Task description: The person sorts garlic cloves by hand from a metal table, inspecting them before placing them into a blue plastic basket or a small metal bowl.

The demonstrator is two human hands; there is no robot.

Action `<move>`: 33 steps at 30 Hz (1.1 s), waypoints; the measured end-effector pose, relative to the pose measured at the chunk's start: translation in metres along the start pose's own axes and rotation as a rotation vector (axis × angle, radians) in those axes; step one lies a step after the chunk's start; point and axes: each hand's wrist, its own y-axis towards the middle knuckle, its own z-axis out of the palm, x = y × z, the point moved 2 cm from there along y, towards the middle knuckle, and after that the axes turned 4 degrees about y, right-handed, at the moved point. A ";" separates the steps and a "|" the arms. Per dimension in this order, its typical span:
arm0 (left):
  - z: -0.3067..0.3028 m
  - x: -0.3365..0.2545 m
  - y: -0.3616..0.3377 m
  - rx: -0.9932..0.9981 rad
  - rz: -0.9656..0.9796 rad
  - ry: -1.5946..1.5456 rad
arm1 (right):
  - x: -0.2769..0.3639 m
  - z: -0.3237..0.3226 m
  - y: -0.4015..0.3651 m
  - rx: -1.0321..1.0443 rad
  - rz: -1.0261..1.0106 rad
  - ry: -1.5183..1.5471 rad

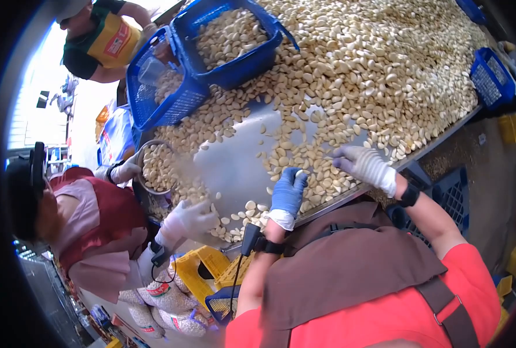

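Peeled garlic cloves (379,75) lie heaped and scattered over the metal table (234,156). My left hand (288,191), in a blue glove with a white cuff, is close to the near edge, its fingers closed on a pale garlic clove (301,174). To its right, my right hand (365,165) wears a white glove with purplish fingertips. Its fingers are stretched out and slightly apart over loose cloves, and no held clove shows there. Part of the fingertips' undersides is hidden.
A co-worker's gloved hand (191,223) is at the table's left, near a round bowl of cloves (157,168). Blue baskets (234,69) stand at the back; another person (104,40) is behind them. A blue basket (493,78) hangs at right. Yellow crates (211,261) and filled bags (168,296) sit below left.
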 end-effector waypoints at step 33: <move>0.049 -0.069 -0.010 0.131 0.483 0.712 | -0.040 0.036 0.010 -0.099 -0.414 0.076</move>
